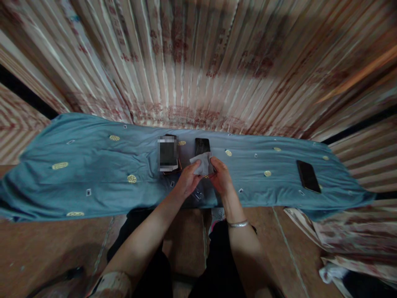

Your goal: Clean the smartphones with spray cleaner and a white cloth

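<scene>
Between my two hands I hold a small light grey cloth [204,164] above the covered table. My left hand [188,179] pinches its left edge with the thumb on top. Fingers and thumb of my right hand [221,173] are closed on its right edge. Just beyond the cloth lies a dark phone [202,145], its near part hidden by the cloth. To the left of my hands sits a small stack of dark flat devices [168,154], the top one blurred out. A clear, shiny piece of plastic [197,193] lies below my hands.
A blue-green bedsheet with yellow pineapple prints [102,165] covers the long table. Another dark phone or tablet [308,176] rests at the right. A striped, floral curtain [198,62] hangs behind. A black cable [58,281] is on the tiled floor at lower left.
</scene>
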A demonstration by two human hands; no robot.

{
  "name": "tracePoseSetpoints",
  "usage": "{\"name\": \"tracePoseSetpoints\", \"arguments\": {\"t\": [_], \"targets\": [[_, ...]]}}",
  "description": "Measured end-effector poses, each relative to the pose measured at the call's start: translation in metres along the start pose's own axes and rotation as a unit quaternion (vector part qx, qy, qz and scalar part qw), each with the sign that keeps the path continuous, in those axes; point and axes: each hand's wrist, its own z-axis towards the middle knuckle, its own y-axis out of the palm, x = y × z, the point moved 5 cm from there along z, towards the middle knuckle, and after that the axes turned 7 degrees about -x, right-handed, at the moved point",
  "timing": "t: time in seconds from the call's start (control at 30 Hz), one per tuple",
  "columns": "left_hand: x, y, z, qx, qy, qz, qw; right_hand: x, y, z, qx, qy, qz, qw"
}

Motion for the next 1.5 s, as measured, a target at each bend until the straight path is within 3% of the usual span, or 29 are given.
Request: {"name": "tracePoseSetpoints", "arguments": {"t": [0.1,0.2,0.37,0.5,0.63,0.73,0.8,0.9,1.0,1.1,1.23,1.3,1.37,1.5], "targets": [[0.009,-0.003,-0.009,0.024,0.019,0.015,0.999,-0.007,0.010,-0.007,-0.002,-0.034,-0.076,0.996],[0.023,-0.009,-0.019,0.044,0.050,0.065,0.996,-0.016,0.015,-0.012,-0.001,-0.101,-0.215,0.971],[0.061,-0.024,-0.037,0.058,0.115,0.130,0.983,-0.014,0.026,-0.024,-0.077,-0.153,-0.457,0.873],[0.089,-0.037,-0.052,0.093,0.148,0.136,0.975,0.005,0.046,-0.042,-0.175,-0.130,-0.590,0.777],[0.107,-0.045,-0.064,0.129,0.177,0.129,0.967,0.025,0.059,-0.054,-0.222,-0.081,-0.646,0.726],[0.112,-0.052,-0.068,0.149,0.178,0.125,0.965,0.029,0.055,-0.051,-0.199,-0.054,-0.626,0.752],[0.111,-0.057,-0.069,0.150,0.171,0.134,0.965,0.026,0.048,-0.047,-0.168,-0.032,-0.563,0.809],[0.105,-0.064,-0.069,0.137,0.158,0.168,0.963,0.019,0.040,-0.043,-0.152,0.024,-0.382,0.911],[0.096,-0.064,-0.070,0.114,0.139,0.190,0.965,0.014,0.044,-0.045,-0.174,0.122,-0.147,0.966],[0.083,-0.059,-0.072,0.105,0.102,0.183,0.972,0.006,0.052,-0.048,-0.186,0.181,-0.011,0.966],[0.065,-0.049,-0.069,0.072,0.065,0.178,0.979,0.001,0.054,-0.049,-0.189,0.184,0.001,0.965],[0.057,-0.048,-0.066,0.052,0.065,0.172,0.982,0.001,0.051,-0.049,-0.186,0.142,-0.064,0.970],[0.049,-0.049,-0.062,0.040,0.062,0.172,0.982,-0.001,0.050,-0.049,-0.184,0.058,-0.177,0.965],[0.041,-0.056,-0.058,0.048,0.074,0.195,0.977,-0.003,0.057,-0.057,-0.211,-0.109,-0.402,0.884]]}}
